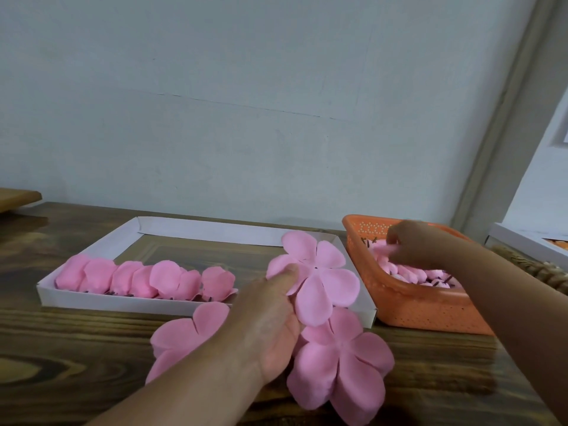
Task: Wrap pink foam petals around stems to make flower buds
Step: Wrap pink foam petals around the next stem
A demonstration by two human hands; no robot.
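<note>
Left hand (270, 315) pinches a flat pink five-petal foam cutout (316, 278) above the counter (61, 348); right hand (412, 244) reaches into the orange perforated plastic basket (424, 309), fingers curled on a pink stemmed piece (384, 249). Judged: fetching a stem; wrapping follows.

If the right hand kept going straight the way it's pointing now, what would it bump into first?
The right hand points left and down into the orange basket, so it would most likely meet the pink pieces heaped inside at once; its fingertips seem to be on them already, though motion blur hides the contact.
</note>
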